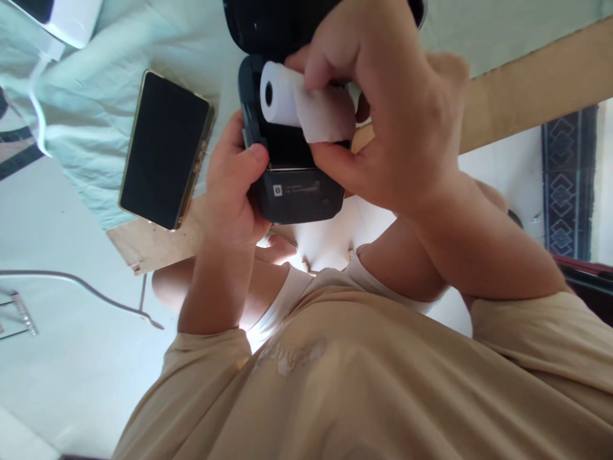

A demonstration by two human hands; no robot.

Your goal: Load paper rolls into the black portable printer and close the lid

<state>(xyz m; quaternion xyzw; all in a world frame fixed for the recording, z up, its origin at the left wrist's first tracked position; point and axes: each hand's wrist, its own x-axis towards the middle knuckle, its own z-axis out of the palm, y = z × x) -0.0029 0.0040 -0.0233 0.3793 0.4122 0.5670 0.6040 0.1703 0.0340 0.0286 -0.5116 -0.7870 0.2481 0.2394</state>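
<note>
A: Two hands on one printer (299,191), held up close over the lap, just off the table edge (527,83).

B: Left hand?

A: Left hand (234,185) wraps the printer's left side, thumb curled over the front edge by the open bay. Closed grip, not spread.

B: Right?

A: Right hand (383,108) comes in from above. Thumb and fingers pinch the roll (292,102), loose tail of paper hanging under the fingertips.

B: Where's the roll sitting?

A: Partly in the bay, left end with the core hole showing, right end under the fingers. Cannot tell whether it's seated fully.

B: Lid?

A: Lid (272,25) is swung open, above the bay at frame top, partly behind the right hand.

B: Anything else nearby?

A: Phone (165,150) lies face up, screen dark, on a pale cloth (96,96) left of the printer, apart from both hands. White box (67,19) at top-left corner with a white cord running down from it. Thin cable (86,287) on the floor lower left. Person wears a beige shirt (359,383).
</note>
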